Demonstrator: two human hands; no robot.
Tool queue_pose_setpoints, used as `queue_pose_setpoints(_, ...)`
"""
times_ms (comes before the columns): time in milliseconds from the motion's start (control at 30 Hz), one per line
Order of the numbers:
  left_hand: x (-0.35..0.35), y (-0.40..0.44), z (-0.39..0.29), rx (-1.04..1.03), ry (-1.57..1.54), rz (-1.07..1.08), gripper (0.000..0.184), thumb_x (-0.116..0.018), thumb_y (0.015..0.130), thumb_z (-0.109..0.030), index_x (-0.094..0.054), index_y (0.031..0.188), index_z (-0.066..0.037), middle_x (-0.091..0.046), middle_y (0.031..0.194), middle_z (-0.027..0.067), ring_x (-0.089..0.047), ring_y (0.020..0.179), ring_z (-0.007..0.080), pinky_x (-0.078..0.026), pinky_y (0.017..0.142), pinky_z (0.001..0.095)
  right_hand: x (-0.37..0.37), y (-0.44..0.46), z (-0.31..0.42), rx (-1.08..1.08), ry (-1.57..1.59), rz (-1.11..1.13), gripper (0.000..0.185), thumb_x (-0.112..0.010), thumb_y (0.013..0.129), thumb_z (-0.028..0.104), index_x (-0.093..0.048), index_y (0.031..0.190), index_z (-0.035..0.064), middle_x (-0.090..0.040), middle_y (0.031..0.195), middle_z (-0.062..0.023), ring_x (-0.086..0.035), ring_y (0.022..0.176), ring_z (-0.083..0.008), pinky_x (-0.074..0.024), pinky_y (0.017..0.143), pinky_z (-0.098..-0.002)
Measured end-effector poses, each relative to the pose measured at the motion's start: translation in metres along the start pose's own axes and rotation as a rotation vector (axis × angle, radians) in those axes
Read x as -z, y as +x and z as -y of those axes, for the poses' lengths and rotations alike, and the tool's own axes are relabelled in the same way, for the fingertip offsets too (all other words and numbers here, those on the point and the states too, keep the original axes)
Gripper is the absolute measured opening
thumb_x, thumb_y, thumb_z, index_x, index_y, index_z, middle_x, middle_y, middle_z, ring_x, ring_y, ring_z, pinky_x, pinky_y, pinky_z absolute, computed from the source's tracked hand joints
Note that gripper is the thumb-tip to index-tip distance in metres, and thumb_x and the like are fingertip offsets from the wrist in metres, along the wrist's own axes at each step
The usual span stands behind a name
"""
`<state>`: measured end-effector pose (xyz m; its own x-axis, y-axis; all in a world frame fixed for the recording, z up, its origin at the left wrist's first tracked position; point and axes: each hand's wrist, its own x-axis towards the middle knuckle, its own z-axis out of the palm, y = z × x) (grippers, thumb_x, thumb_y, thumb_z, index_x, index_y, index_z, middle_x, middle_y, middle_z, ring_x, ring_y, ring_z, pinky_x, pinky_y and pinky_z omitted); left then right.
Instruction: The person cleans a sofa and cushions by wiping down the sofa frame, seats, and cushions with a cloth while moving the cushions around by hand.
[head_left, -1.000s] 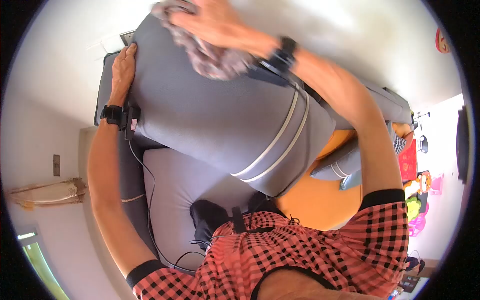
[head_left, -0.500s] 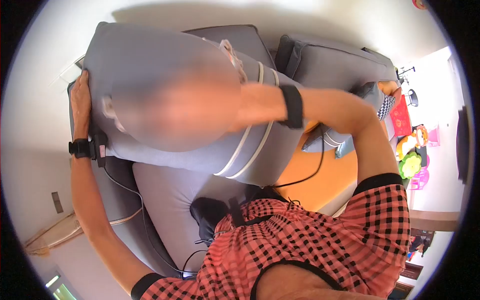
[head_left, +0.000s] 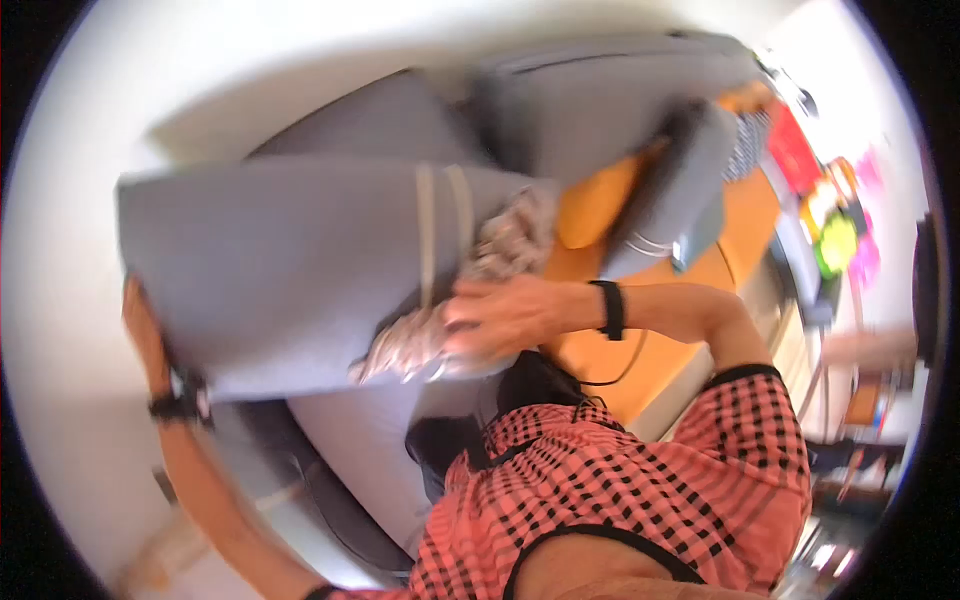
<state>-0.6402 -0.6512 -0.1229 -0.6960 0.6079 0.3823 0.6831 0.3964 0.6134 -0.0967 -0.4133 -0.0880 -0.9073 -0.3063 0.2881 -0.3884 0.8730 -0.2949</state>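
Note:
A large grey cushion (head_left: 270, 270) with two pale stripes is held up in front of me. My left hand (head_left: 145, 320) grips its left edge, the fingers partly hidden behind it. My right hand (head_left: 505, 315) is on a crumpled beige-grey striped cloth (head_left: 510, 240), pressed against the cushion's lower right part. Some of the cloth bunches above the fingers and some hangs below them toward the cushion's bottom edge. Motion blurs the fingers a little. Black bands circle both wrists.
Behind stands a grey sofa with back cushions (head_left: 620, 100) and an orange seat (head_left: 660, 350). Another grey cushion (head_left: 670, 190) leans on it at right. Beyond are a red item (head_left: 793, 150) and a green flower-shaped toy (head_left: 837, 245). A dark cable (head_left: 620, 375) crosses the seat.
My right hand has swept down and right across the cushion with the cloth. The cushion's top has come lower, its stripes now stand more upright, and my left hand sits lower.

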Motion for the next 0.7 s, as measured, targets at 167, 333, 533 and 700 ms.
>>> queue_pose_setpoints(167, 0.007, 0.013, 0.0, 0.181, -0.216, 0.099, 0.053, -0.034, 0.104, -0.036, -0.047, 0.138, 0.003, -0.055, 0.133, 0.0176, -0.054, 0.118, 0.0279, -0.039, 0.103, 0.0376, -0.005, 0.003, -0.003, -0.016, 0.022, -0.135, 0.029, -0.068, 0.078, 0.029, -0.052, 0.096, 0.0142, -0.043, 0.098, -0.0083, -0.049, 0.094, -0.0247, -0.053, 0.052, -0.0299)
queue_pose_setpoints(333, 0.02, 0.009, -0.012, 0.216, -0.095, 0.103, 0.056, -0.032, 0.103, -0.038, -0.045, 0.138, 0.004, -0.051, 0.135, 0.0212, -0.053, 0.119, 0.0313, -0.039, 0.104, 0.0395, -0.008, -0.001, 0.003, -0.051, 0.047, -0.164, 0.031, -0.069, 0.077, 0.033, -0.053, 0.095, 0.013, -0.043, 0.098, -0.0085, -0.049, 0.095, -0.0261, -0.0535, 0.054, -0.0311)
queue_pose_setpoints(533, -0.002, -0.007, -0.079, 0.12, 0.122, 0.027, 0.053, -0.036, 0.103, -0.036, -0.046, 0.134, 0.005, -0.05, 0.128, 0.0217, -0.054, 0.11, 0.0315, -0.044, 0.095, 0.0416, -0.014, -0.005, 0.003, -0.074, 0.048, -0.17, 0.032, -0.069, 0.077, 0.035, -0.055, 0.095, 0.0121, -0.043, 0.098, -0.0091, -0.049, 0.096, -0.0252, -0.0543, 0.051, -0.0289)
queue_pose_setpoints(700, -0.006, -0.018, -0.107, 0.072, 0.267, -0.03, 0.05, -0.039, 0.103, -0.035, -0.046, 0.13, 0.006, -0.049, 0.122, 0.0222, -0.055, 0.103, 0.0316, -0.048, 0.088, 0.0434, -0.019, -0.003, 0.0, -0.067, 0.052, -0.157, 0.033, -0.07, 0.075, 0.035, -0.056, 0.096, 0.0128, -0.043, 0.099, -0.0085, -0.05, 0.097, -0.0231, -0.054, 0.05, -0.0279)
